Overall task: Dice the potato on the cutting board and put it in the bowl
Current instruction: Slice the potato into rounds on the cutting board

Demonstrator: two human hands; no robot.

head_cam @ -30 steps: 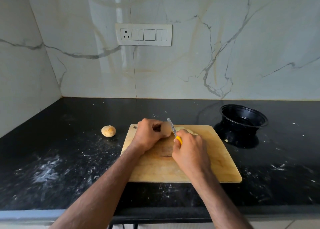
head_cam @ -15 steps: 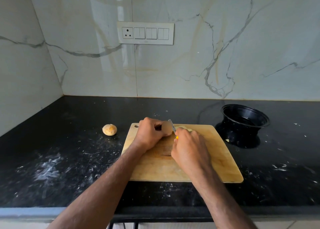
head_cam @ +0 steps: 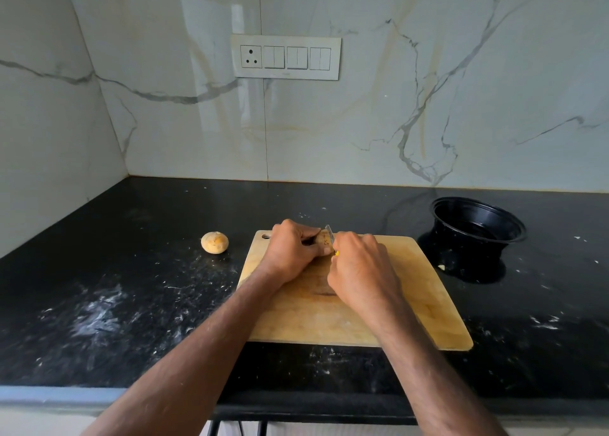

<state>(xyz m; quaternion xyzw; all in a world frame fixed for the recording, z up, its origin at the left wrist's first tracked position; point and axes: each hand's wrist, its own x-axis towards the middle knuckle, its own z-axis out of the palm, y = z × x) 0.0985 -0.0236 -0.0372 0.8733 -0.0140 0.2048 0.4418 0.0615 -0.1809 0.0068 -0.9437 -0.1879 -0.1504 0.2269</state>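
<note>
**Potato under the knife, far end of the board**

Potato [head_cam: 324, 242]: on the wooden cutting board [head_cam: 412, 304], near its far edge, wedged between the two hands; only a small speckled patch of skin showing. Left hand [head_cam: 291, 252] directly on its left side, right hand [head_cam: 361, 271] just to its right.

Knife [head_cam: 329, 233]: short stretch of blade visible above the potato, touching it; a sliver of yellow handle at the right thumb. Remainder concealed inside the right fist. Depth of cut not discernible.

Hidden or unclear: most of the potato, covered by the left fingers; any cut pieces behind the right hand not made out. Interior of the bowl dark, contents not determinable.

Left hand: fingers curled over the potato, holding it down on the board.

Right hand: closed round the knife handle, knuckles up, resting close over the board.

Bowl [head_cam: 478, 228]: black, on the black counter [head_cam: 131, 287], to the right of the board and well apart from both hands.

Second potato [head_cam: 214, 242]: whole, on the counter left of the board, untouched.

Wall: marble, with a socket and switch panel [head_cam: 286, 57].
</note>
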